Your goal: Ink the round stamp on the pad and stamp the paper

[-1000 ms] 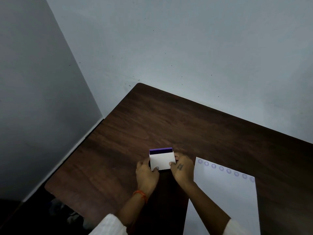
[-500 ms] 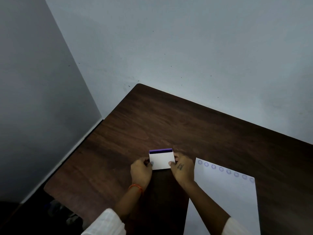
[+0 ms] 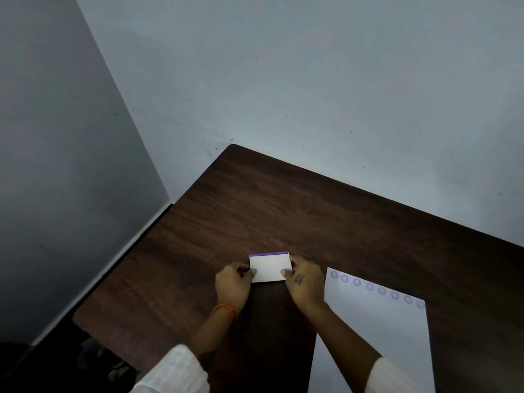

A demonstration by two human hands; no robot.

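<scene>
Dark brown wooden table (image 3: 283,211), grain visible, far-left corner rounded and set close against the pale walls. On it, toward the near middle, a small white box (image 3: 270,268) with a purple strip along its far edge; whether resting flat or lifted slightly, cannot tell. Just right of that, a white sheet of paper (image 3: 380,330) lying flat, running off the near edge of view, a row of round purple stamp marks (image 3: 370,286) along its far edge. Rest of the tabletop bare wood.
</scene>
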